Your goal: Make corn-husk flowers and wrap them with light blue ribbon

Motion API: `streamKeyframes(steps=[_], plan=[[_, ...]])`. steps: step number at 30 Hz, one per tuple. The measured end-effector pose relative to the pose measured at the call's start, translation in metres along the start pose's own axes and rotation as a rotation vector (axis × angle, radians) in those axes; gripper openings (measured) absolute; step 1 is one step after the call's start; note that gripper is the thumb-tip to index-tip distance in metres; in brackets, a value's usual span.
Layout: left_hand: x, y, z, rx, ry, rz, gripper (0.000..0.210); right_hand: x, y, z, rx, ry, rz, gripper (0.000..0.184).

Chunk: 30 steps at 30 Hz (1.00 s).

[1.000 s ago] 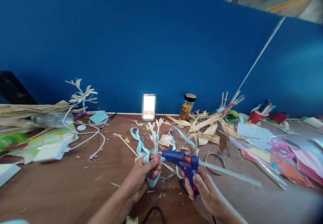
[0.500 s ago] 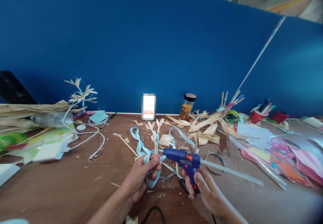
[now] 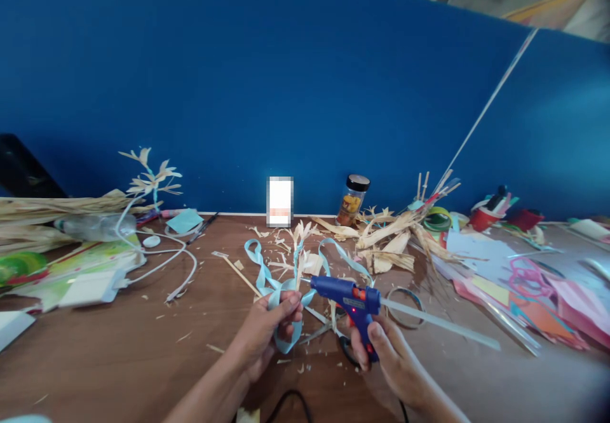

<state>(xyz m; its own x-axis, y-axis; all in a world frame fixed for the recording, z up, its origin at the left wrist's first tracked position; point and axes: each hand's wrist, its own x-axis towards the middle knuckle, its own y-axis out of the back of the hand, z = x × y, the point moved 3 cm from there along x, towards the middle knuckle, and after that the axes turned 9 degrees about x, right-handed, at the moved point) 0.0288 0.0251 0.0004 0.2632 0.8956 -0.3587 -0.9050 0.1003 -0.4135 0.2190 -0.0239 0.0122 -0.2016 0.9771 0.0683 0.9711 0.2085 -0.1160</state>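
Between thumb and fingers, my left hand (image 3: 275,322) pinches the lower stem of a small dried-husk flower (image 3: 298,255). A light blue ribbon (image 3: 290,342) loops around those fingers and hangs below them. My right hand (image 3: 376,343) grips a blue hot glue gun (image 3: 350,296) by its handle, with its red light lit. The gun's nozzle points left, close to the flower stem; whether it touches cannot be made out. From the gun's back a long translucent glue stick (image 3: 443,324) sticks out. Scissors (image 3: 328,329) lie on the table behind the gun, partly hidden.
A jar with a black lid (image 3: 353,201) stands by the blue wall, beside dried husks (image 3: 393,245). At left are a finished-looking husk flower stem (image 3: 155,178), a white cable (image 3: 193,264) and a plastic bottle (image 3: 95,226). Pink scissors (image 3: 528,277) and coloured paper (image 3: 579,305) lie right.
The glue gun's nozzle has shifted slightly right and up along the stem. The husk flower has turned a little in my left hand, and both hands keep their grips.
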Motion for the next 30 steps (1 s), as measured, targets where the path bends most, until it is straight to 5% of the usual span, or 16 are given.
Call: streamKeyframes(steps=[30], plan=[[-0.0017, -0.0031, 0.0015, 0.013, -0.027, -0.034, 0.018, 0.0016, -0.0009, 0.0005, -0.061, -0.021, -0.015, 0.034]])
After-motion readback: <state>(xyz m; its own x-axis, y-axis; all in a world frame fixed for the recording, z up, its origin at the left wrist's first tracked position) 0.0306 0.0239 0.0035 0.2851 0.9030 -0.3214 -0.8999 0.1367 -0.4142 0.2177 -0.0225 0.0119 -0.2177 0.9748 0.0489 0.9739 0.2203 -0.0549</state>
